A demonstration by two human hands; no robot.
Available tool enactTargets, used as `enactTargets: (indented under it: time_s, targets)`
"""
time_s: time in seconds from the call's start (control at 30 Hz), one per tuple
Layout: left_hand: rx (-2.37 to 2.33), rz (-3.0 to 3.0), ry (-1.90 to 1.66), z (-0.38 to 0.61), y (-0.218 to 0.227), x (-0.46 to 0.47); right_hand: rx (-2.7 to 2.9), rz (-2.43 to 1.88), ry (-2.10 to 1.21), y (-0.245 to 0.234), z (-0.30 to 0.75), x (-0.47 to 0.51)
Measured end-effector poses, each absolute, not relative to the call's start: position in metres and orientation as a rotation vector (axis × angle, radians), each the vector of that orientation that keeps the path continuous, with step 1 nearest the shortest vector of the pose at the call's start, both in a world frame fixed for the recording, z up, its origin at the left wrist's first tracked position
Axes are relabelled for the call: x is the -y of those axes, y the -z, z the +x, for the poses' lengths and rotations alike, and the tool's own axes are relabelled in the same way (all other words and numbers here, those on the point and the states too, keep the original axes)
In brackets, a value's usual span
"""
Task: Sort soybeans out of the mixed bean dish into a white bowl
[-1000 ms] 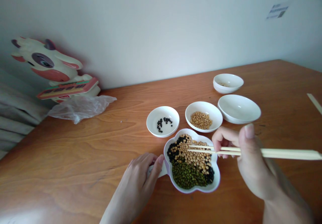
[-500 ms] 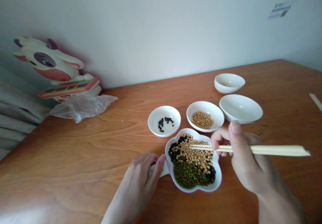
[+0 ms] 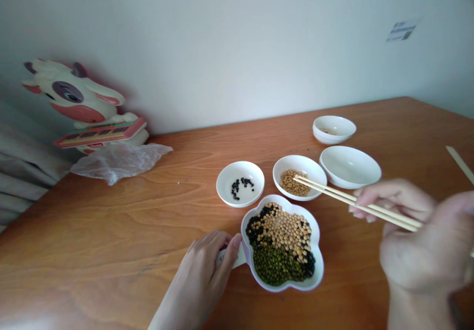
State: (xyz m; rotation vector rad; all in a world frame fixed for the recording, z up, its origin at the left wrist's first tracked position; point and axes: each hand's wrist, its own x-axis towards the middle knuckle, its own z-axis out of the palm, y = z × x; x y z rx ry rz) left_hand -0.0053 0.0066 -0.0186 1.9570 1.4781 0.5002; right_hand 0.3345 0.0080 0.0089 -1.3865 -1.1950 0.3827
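My left hand point(image 3: 202, 270) grips the white handle point(image 3: 237, 257) of a flower-shaped white dish point(image 3: 317, 243). The dish holds soybeans point(image 3: 283, 231), mung beans point(image 3: 276, 266) and black beans point(image 3: 254, 228) in loose patches. My right hand point(image 3: 418, 241), blurred at the right, is shut on a pair of pale wooden chopsticks point(image 3: 355, 201). Their tips reach over a small white bowl point(image 3: 300, 159) of soybeans point(image 3: 294, 183), and nothing shows between them. To the left of that bowl, a white saucer point(image 3: 240, 169) holds a few black beans point(image 3: 241, 186).
A wide white bowl point(image 3: 350, 167) and a smaller white bowl point(image 3: 333, 128) stand behind, on the orange wooden table point(image 3: 111, 231). A cartoon cow figure point(image 3: 74, 93), a crumpled plastic bag point(image 3: 118, 163) and a grey curtain point(image 3: 22, 172) are at the left. A pale wooden stick point(image 3: 459, 164) lies at the right.
My right hand has moved right, away from the dish. The chopsticks have swung from over the dish to over the soybean bowl. My left hand stays on the handle.
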Motion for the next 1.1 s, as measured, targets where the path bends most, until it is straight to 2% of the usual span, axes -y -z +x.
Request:
enactTargets:
  time_s: [0.23, 0.47, 1.1]
  targets:
    - [-1.489, 1.955, -0.534, -0.007, 0.028, -0.005, 1.251, -1.307, -0.460, -0.009, 0.341, -0.006]
    - [-1.503, 1.949, -0.508, -0.004, 0.024, -0.003, 1.620, -1.261, -0.804, -0.012, 0.322, 0.001]
    - [-1.540, 1.906, -0.475, 0.000, 0.016, -0.002, 1.741, -1.300, -0.811, -0.007, 0.312, -0.008]
